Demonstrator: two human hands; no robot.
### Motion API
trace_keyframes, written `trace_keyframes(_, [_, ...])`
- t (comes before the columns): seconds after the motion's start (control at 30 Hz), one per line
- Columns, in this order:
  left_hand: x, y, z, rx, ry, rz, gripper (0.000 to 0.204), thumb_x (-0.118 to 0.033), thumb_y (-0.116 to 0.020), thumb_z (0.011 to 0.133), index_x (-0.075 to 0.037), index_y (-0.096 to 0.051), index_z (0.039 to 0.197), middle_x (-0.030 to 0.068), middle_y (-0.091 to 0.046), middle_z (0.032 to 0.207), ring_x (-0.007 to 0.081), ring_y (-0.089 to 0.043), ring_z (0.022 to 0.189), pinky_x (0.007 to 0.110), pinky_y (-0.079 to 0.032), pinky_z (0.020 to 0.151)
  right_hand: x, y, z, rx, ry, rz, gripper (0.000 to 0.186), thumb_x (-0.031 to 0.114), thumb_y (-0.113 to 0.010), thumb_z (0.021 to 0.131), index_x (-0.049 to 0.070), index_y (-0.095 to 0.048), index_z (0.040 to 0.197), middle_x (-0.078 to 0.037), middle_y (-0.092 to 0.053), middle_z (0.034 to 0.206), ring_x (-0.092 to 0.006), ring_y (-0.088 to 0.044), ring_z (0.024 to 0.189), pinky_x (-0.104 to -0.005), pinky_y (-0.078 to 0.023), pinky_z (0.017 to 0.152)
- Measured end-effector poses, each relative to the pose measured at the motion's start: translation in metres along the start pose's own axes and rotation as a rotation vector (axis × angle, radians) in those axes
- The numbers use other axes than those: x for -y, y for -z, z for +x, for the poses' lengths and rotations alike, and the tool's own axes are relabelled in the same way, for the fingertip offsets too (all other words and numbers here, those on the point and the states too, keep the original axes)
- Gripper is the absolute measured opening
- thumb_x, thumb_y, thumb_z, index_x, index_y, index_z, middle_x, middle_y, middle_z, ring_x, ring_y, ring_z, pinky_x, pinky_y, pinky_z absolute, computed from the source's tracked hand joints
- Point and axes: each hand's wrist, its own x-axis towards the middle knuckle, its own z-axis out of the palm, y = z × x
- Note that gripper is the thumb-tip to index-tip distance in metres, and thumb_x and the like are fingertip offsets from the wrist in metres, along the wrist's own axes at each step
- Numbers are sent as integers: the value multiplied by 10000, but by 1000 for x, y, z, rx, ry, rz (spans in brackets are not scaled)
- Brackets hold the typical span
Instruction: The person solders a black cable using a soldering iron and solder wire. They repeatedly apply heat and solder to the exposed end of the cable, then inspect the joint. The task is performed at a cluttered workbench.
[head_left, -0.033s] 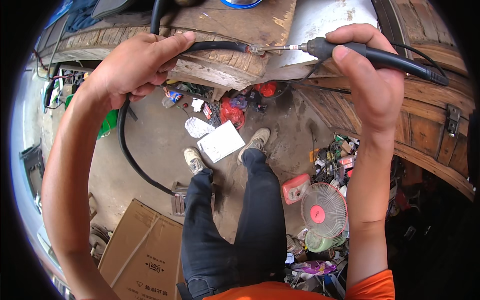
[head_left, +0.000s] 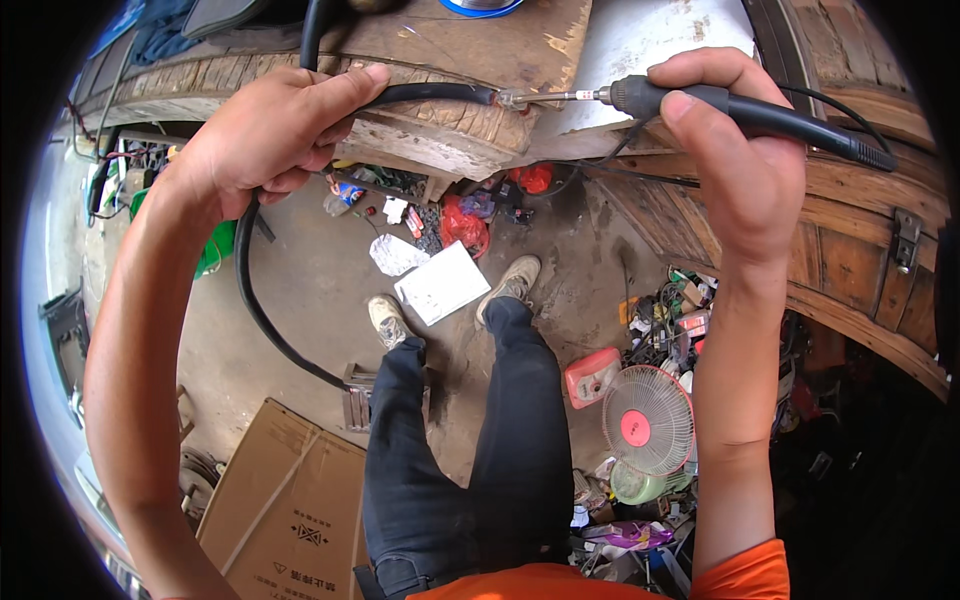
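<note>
My left hand point(head_left: 275, 135) is closed around a thick black cable point(head_left: 430, 92), thumb laid along it. The cable's stripped end point(head_left: 508, 98), with bare metal showing, rests near the workbench edge. In my right hand point(head_left: 735, 145) is a soldering iron point(head_left: 690, 98) with a black handle, held level between thumb and fingers. Its thin metal shaft points left, and the tip meets the bare cable end; whether it presses on it or lies just over it, I cannot tell. The cable's other stretch loops down below my left hand.
A worn wooden workbench point(head_left: 440, 135) runs across the top, with a blue-rimmed spool point(head_left: 482, 5) on it. Wooden cabinet doors point(head_left: 850, 265) stand at right. On the floor are a white sheet point(head_left: 442, 283), a pink fan point(head_left: 648, 420), a cardboard box point(head_left: 290, 500) and piled clutter.
Almost nothing differs. My right hand and the soldering iron have shifted very slightly to the left; my left hand and the cable look the same.
</note>
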Motion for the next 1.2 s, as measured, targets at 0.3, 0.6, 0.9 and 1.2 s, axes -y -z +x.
trace_keyframes(0.3, [6, -1, 3, 7, -31, -5, 593, -547, -583, 1029, -203, -341, 611, -101, -316, 535, 11, -231, 411, 217, -159, 355, -5, -3, -9, -4, 62, 140, 174, 61, -684, 899, -28, -700, 1047, 57, -601, 752, 9, -484, 657, -180, -345, 565])
trace_keyframes(0.6, [11, -4, 1, -18, -96, 45, 602, -545, -568, 1037, -195, -349, 600, -94, -320, 529, 20, -246, 406, 221, -175, 356, -11, -6, -16, -8, 45, 156, 184, 51, -686, 886, -35, -695, 1048, 51, -607, 777, 11, -483, 669, -170, -341, 576])
trace_keyframes(0.9, [5, -6, -3, 6, 38, -61, 599, -531, -575, 1038, -197, -341, 599, -92, -316, 533, 25, -239, 406, 222, -159, 357, -17, -6, -29, -104, 27, 278, 192, 53, -680, 890, -45, -674, 1056, 33, -610, 802, -9, -495, 715, -178, -366, 627])
trace_keyframes(1.2, [7, -8, -4, 57, 95, -180, 594, -536, -591, 1027, -208, -336, 603, -98, -308, 539, 19, -218, 409, 227, -124, 357, -24, 0, -31, -196, -105, 346, 239, 100, -692, 903, -50, -677, 1089, 14, -643, 846, -17, -504, 734, -179, -369, 653])
